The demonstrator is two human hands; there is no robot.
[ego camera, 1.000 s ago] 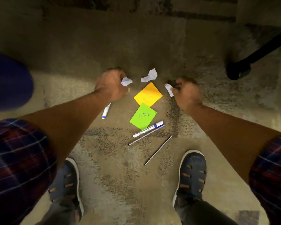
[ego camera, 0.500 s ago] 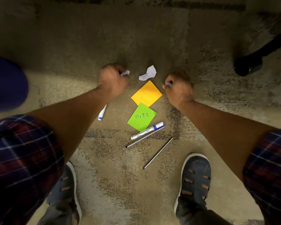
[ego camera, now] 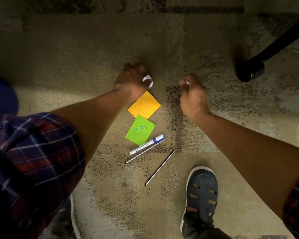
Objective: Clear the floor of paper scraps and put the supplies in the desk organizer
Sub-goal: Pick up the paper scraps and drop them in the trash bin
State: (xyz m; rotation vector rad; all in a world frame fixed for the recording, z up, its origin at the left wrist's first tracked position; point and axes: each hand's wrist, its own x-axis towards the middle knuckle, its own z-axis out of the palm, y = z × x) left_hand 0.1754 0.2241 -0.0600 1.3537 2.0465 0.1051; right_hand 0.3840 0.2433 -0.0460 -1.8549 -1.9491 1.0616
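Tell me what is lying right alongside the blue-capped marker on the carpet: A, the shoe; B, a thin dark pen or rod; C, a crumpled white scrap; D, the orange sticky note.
B: a thin dark rod runs parallel to the blue-capped marker, tight against its lower side; the orange sticky note sits farther up, beyond the green sticky note.

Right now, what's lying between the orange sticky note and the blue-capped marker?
In the head view, the green sticky note lies between the orange sticky note and the marker.
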